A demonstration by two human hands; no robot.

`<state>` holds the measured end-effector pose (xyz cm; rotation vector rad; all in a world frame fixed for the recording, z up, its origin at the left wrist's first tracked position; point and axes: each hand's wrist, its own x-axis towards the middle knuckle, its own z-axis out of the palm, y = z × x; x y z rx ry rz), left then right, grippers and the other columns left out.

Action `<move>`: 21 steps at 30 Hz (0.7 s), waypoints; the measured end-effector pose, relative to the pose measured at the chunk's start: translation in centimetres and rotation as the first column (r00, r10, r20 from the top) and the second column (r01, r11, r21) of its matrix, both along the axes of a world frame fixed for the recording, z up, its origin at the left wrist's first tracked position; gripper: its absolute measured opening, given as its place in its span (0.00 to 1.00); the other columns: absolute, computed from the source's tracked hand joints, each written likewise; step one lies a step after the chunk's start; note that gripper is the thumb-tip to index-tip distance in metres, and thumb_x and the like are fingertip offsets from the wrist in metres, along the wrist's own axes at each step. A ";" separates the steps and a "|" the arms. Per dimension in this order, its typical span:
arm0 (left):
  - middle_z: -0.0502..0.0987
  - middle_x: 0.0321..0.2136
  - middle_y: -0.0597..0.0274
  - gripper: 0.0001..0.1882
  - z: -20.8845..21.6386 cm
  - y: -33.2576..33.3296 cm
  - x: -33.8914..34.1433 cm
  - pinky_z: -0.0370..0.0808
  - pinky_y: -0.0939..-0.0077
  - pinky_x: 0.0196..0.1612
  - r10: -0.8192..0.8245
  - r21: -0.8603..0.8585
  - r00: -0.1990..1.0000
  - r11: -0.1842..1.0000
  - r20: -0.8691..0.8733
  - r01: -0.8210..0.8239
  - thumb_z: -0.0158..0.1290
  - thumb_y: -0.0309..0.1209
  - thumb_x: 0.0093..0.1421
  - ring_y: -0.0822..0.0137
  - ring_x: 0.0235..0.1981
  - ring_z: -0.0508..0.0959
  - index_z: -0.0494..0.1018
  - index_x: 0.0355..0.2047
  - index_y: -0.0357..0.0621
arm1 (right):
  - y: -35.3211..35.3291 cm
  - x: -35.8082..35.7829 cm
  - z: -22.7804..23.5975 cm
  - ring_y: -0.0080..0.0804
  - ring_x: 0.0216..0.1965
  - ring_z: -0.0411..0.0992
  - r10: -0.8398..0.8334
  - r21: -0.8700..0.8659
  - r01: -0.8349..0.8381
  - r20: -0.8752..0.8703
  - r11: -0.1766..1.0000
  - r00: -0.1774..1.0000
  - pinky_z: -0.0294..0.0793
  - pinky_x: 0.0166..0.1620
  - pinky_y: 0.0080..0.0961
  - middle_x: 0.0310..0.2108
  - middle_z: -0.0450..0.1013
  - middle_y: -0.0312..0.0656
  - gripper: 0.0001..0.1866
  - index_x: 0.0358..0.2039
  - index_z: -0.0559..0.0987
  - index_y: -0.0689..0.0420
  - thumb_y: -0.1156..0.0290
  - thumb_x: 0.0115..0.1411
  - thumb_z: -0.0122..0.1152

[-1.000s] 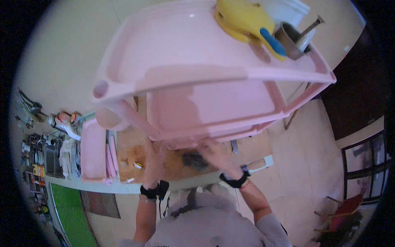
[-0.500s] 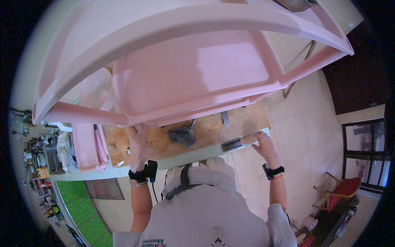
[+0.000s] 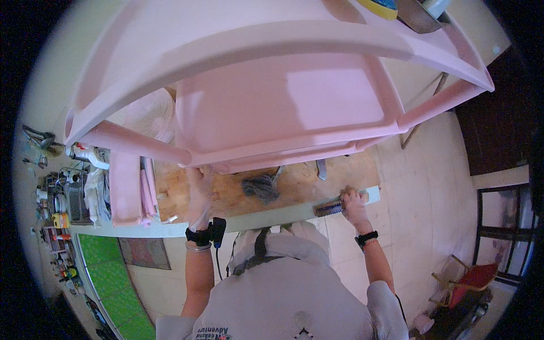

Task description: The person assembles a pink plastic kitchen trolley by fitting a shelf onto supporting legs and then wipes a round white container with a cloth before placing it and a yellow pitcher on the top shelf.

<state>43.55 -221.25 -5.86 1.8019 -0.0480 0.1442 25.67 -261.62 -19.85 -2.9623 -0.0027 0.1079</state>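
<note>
A tall pink plastic shelf rack [image 3: 238, 113] with stacked trays fills the upper middle. My left hand [image 3: 198, 186], in a thin clear glove, reaches up to the rack's lower left edge; its fingertips are hidden there. Lower right, my gloved right hand [image 3: 355, 208] is closed around a scrub brush [image 3: 328, 208] with dark bluish bristles, at the near edge of the worktop. Between the hands, a crumpled dark grey mesh cloth [image 3: 260, 188] lies on the brown, wet-looking board [image 3: 226, 195]. A grey strip-like piece [image 3: 321, 169] rests beyond it, partly under the rack.
Pink panels and tubes [image 3: 126, 187] are stacked left of my left hand. On the rack's upper tray are a blue-and-yellow sponge [image 3: 378, 8] and a metal container [image 3: 422, 16]. Bottles and dishes crowd a counter [image 3: 62, 204] far left. A red chair [image 3: 475, 280] stands lower right.
The view has shifted, bringing the sponge into sight on the upper tray. My right hand and the brush have come slightly nearer me, with the hand closer to the bristles. My left hand stays by the rack.
</note>
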 end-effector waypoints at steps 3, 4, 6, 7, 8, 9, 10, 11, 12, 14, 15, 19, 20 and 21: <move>0.63 0.46 0.57 0.17 1.8 -1.0 -0.7 0.59 0.72 0.52 0.021 0.074 1.000 0.997 -0.021 -0.020 0.42 0.30 0.64 0.66 0.47 0.62 0.56 0.51 0.36 | -0.8 -0.6 -1.3 0.41 0.43 0.65 -0.009 0.061 0.013 -0.061 0.998 0.998 0.59 0.49 0.43 0.36 0.67 0.44 0.14 0.37 0.72 0.56 0.71 0.48 0.55; 0.63 0.49 0.55 0.20 2.3 -1.3 -1.0 0.58 0.71 0.54 0.030 0.099 0.999 0.995 -0.028 -0.027 0.41 0.31 0.64 0.64 0.51 0.61 0.54 0.54 0.36 | -0.7 -0.8 -1.3 0.41 0.43 0.65 -0.007 0.057 0.010 -0.059 0.998 0.998 0.59 0.49 0.43 0.36 0.67 0.44 0.14 0.37 0.72 0.56 0.71 0.48 0.55; 0.62 0.53 0.53 0.24 2.4 -1.3 -0.9 0.56 0.71 0.57 0.043 0.120 0.999 0.992 -0.031 -0.039 0.41 0.32 0.64 0.62 0.54 0.61 0.52 0.58 0.35 | -0.4 -1.2 -0.7 0.43 0.40 0.67 -0.003 0.020 0.004 -0.073 1.000 0.997 0.64 0.45 0.39 0.32 0.69 0.45 0.14 0.37 0.72 0.56 0.76 0.47 0.56; 0.65 0.49 0.55 0.22 2.1 -1.1 -0.7 0.60 0.71 0.54 0.056 0.146 0.998 0.988 -0.004 -0.054 0.42 0.31 0.64 0.64 0.50 0.63 0.56 0.55 0.36 | -0.4 -1.2 -0.1 0.43 0.40 0.67 0.001 0.017 0.000 -0.068 1.000 0.998 0.64 0.45 0.39 0.32 0.69 0.45 0.14 0.37 0.72 0.56 0.76 0.47 0.56; 0.67 0.44 0.57 0.20 1.8 -0.9 -0.5 0.64 0.71 0.50 0.068 0.172 0.997 0.983 0.023 -0.071 0.42 0.30 0.63 0.65 0.46 0.66 0.59 0.53 0.36 | -0.4 -1.3 0.5 0.43 0.40 0.67 0.063 0.146 -0.059 -0.023 0.987 0.998 0.65 0.44 0.37 0.33 0.69 0.45 0.14 0.36 0.72 0.57 0.76 0.47 0.57; 0.67 0.44 0.57 0.20 1.6 -0.7 -0.4 0.64 0.71 0.50 0.072 0.169 0.997 0.983 0.027 -0.075 0.42 0.30 0.63 0.65 0.46 0.66 0.59 0.53 0.36 | -0.3 -1.2 1.4 0.43 0.39 0.68 0.119 0.272 -0.122 0.028 0.955 0.993 0.67 0.42 0.36 0.33 0.69 0.46 0.13 0.35 0.73 0.58 0.76 0.47 0.58; 0.69 0.41 0.55 0.18 1.5 -0.6 -0.3 0.66 0.70 0.47 0.081 0.194 0.996 0.977 0.039 -0.087 0.43 0.30 0.63 0.64 0.44 0.68 0.61 0.51 0.36 | 0.2 -1.0 2.0 0.44 0.39 0.68 0.061 0.303 -0.075 0.053 0.950 0.997 0.69 0.41 0.35 0.34 0.69 0.46 0.12 0.34 0.74 0.59 0.76 0.46 0.61; 0.71 0.38 0.54 0.17 1.6 -0.4 -0.3 0.68 0.69 0.45 0.090 0.220 0.995 0.971 0.051 -0.099 0.43 0.30 0.62 0.63 0.41 0.70 0.63 0.50 0.37 | 0.4 -0.5 2.8 0.44 0.39 0.68 0.066 0.301 -0.081 0.059 0.950 0.996 0.69 0.41 0.35 0.34 0.69 0.46 0.12 0.34 0.74 0.59 0.76 0.46 0.61; 0.71 0.38 0.54 0.17 3.0 -1.2 -0.8 0.68 0.69 0.45 0.090 0.219 0.995 0.971 0.053 -0.100 0.43 0.30 0.62 0.63 0.41 0.70 0.63 0.50 0.37 | 0.8 0.1 4.1 0.44 0.39 0.68 0.027 0.313 -0.051 0.083 0.948 0.996 0.69 0.41 0.35 0.35 0.69 0.46 0.12 0.33 0.74 0.59 0.76 0.46 0.61; 0.68 0.35 0.60 0.14 7.4 -3.6 -2.0 0.67 0.76 0.40 0.155 0.388 0.979 0.917 -0.134 -0.092 0.45 0.24 0.61 0.69 0.35 0.68 0.59 0.46 0.34 | 1.5 1.6 5.4 0.44 0.39 0.69 -0.024 0.324 -0.013 0.109 0.946 0.994 0.69 0.41 0.35 0.35 0.70 0.46 0.12 0.33 0.74 0.59 0.76 0.46 0.60; 0.68 0.35 0.60 0.14 7.5 -3.5 -2.0 0.67 0.76 0.40 0.157 0.387 0.980 0.917 -0.127 -0.097 0.45 0.24 0.61 0.69 0.35 0.68 0.59 0.46 0.34 | 2.0 2.7 6.0 0.45 0.39 0.69 0.038 0.303 -0.076 0.129 0.950 0.991 0.69 0.42 0.36 0.36 0.70 0.46 0.11 0.33 0.74 0.59 0.76 0.46 0.60; 0.70 0.35 0.57 0.14 4.0 -2.1 -1.2 0.68 0.75 0.40 0.123 0.333 0.985 0.930 0.117 -0.156 0.44 0.26 0.61 0.69 0.36 0.69 0.59 0.46 0.33 | 5.9 5.9 7.4 0.46 0.39 0.69 0.159 0.246 -0.187 0.130 0.951 0.979 0.69 0.42 0.37 0.37 0.71 0.46 0.12 0.35 0.74 0.59 0.73 0.48 0.59; 0.70 0.35 0.56 0.15 3.0 -1.5 -1.0 0.67 0.74 0.41 0.109 0.333 0.966 0.925 0.235 -0.185 0.44 0.26 0.61 0.69 0.37 0.69 0.59 0.47 0.33 | 6.8 6.8 7.5 0.46 0.39 0.70 0.242 0.226 -0.313 0.293 0.922 0.925 0.69 0.42 0.38 0.37 0.72 0.46 0.11 0.35 0.74 0.59 0.72 0.49 0.59; 0.70 0.35 0.56 0.15 3.2 -1.7 -1.0 0.67 0.74 0.41 0.106 0.329 0.965 0.927 0.239 -0.183 0.44 0.26 0.61 0.69 0.37 0.69 0.59 0.47 0.33 | 7.2 7.3 6.3 0.46 0.39 0.70 0.240 0.222 -0.311 0.298 0.924 0.924 0.69 0.42 0.38 0.37 0.72 0.46 0.11 0.35 0.74 0.59 0.72 0.49 0.59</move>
